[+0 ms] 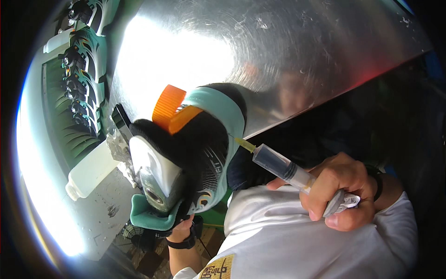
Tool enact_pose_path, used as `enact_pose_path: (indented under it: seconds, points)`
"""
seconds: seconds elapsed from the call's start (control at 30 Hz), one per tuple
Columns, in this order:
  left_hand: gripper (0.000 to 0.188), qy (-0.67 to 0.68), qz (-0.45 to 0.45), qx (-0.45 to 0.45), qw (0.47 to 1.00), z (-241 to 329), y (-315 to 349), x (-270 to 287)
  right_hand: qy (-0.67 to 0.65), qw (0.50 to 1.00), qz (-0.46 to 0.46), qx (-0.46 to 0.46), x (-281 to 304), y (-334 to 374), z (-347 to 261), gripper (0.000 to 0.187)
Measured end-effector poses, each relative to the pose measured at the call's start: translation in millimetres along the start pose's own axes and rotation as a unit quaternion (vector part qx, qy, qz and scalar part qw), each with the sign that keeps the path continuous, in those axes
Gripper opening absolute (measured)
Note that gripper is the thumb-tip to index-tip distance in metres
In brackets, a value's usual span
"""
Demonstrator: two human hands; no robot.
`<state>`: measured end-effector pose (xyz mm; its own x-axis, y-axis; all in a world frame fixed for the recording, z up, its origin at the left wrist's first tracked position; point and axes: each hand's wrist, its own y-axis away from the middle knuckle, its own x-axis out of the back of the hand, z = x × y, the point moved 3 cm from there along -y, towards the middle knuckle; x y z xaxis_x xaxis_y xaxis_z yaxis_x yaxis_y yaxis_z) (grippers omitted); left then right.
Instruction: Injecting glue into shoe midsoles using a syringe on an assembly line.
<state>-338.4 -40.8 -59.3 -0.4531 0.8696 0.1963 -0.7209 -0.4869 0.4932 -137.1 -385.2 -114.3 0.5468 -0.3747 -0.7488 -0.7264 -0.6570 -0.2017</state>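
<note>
A shoe with a black upper, teal sole and orange piece (170, 110) is held tilted near the metal table's edge. A pale, glossy shoe last (155, 174) fills its opening, above a teal collar or tongue (151, 213). My left hand (183, 228) holds the shoe from below, its fingers mostly hidden behind it. My right hand (341, 193) is closed round a clear syringe (274, 162), with crumpled white material (349, 201) at its plunger end. The syringe's yellow needle hub (245, 144) points at the sole edge; its thin needle reaches the sole, but contact is unclear.
The scratched metal table (297, 56) spans the top, reflecting a bright lamp. Several similar shoes (76, 88) stand in a row at left. A translucent white bottle (93, 169) lies beside crumpled grey material (120, 149). A fan (132, 232) shows below.
</note>
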Motion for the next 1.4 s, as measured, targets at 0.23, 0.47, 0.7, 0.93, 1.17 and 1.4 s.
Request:
enact_pose_path:
  seconds: [0.23, 0.47, 0.7, 0.93, 1.17, 1.4]
  points:
    - [0.055, 0.174, -0.065, 0.080, 0.979, 23, -4, -97, -0.062, 0.995, -0.011, -0.082, -3, -6, -17, 0.018]
    - [0.063, 0.201, -0.146, 0.134, 0.959, 25, -18, -146, -0.043, 0.996, -0.003, -0.080, -7, -13, -19, 0.020]
    - [0.068, 0.261, -0.157, 0.192, 0.933, 28, -19, -167, -0.016, 0.997, -0.006, -0.076, -21, -8, -26, 0.018]
    - [0.068, 0.315, -0.160, 0.238, 0.905, 37, -18, -185, 0.029, 0.997, 0.010, -0.071, -34, 11, -34, 0.021]
    - [0.076, 0.342, -0.158, 0.254, 0.891, 44, -16, -201, 0.055, 0.995, 0.034, -0.078, -42, 20, -40, 0.021]
    - [0.070, 0.262, -0.249, 0.258, 0.896, 47, -14, -214, 0.063, 0.994, 0.064, -0.068, -52, 32, -54, 0.020]
